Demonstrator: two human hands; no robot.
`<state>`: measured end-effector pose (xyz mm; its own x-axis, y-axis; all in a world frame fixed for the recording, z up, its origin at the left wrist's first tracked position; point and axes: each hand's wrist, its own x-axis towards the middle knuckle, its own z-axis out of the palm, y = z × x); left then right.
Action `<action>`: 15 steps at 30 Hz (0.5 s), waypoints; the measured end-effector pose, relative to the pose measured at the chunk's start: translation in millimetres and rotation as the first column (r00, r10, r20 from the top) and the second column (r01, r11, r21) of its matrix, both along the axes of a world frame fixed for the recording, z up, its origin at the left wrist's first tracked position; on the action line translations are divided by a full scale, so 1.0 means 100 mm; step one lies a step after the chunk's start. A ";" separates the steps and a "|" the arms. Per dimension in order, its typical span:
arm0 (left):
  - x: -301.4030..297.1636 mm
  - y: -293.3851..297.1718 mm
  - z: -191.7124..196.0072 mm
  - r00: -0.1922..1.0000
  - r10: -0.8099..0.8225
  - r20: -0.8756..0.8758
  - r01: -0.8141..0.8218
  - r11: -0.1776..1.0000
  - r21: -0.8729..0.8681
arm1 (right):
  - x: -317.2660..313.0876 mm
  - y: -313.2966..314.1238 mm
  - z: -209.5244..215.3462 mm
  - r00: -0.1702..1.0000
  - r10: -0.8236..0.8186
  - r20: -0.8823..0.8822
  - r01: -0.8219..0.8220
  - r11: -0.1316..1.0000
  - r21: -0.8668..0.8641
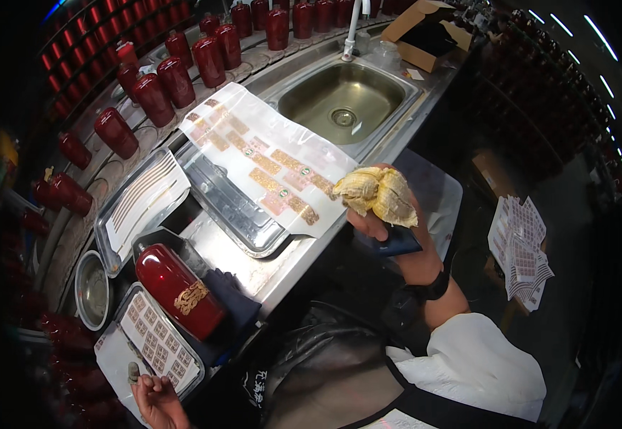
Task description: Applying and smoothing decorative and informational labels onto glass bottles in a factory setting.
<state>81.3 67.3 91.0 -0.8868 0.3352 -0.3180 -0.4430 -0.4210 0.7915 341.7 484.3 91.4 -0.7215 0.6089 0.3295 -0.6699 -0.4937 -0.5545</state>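
A: Far left: count?

B: Many red bottles (116,133) along the back, blurred toward the rim; no full count. One round metal bowl (86,269). Beside it, one metal tray (103,239) containing one brown-striped sheet (146,204). Nearer, a second tray (173,326) containing one sheet of small decals (153,337).

A: Left hand (158,404)?

B: Bare, curled, at the second tray's near end; one grey cap (133,372) on a fingertip. Cannot tell whether clamped on anything.

A: Next?

B: One large glossy bottle (175,286), red, rounded, lying on its side, with one gold emblem (191,297). Beside it, one crumpled dark cloth (238,300). Then a third tray (257,250), metal, partly under one pink-and-gold decal sheet (271,146). Beyond, one steel sink (318,96) with one drain.

A: Right hand (423,239)?

B: Clamped on one wrinkled yellow wad (386,193), raised near the decal sheet's right edge; sponge or cloth, unclear. Just below the wad, one dark-blue piece (399,242).

A: Far right?

B: One open carton (409,20), dark contents; one overlapping pile of printed sheets (521,243), not countable.
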 end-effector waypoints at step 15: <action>0.02 0.11 0.08 0.998 -0.051 -0.028 0.051 0.999 0.005 | 0.53 0.21 -0.13 0.958 -0.117 0.262 0.081 0.987 0.142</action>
<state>83.6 78.3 98.9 -0.8771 0.3818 -0.2914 -0.4417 -0.4027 0.8017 394.2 505.5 78.7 -0.7325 0.6471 0.2115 -0.5290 -0.3455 -0.7751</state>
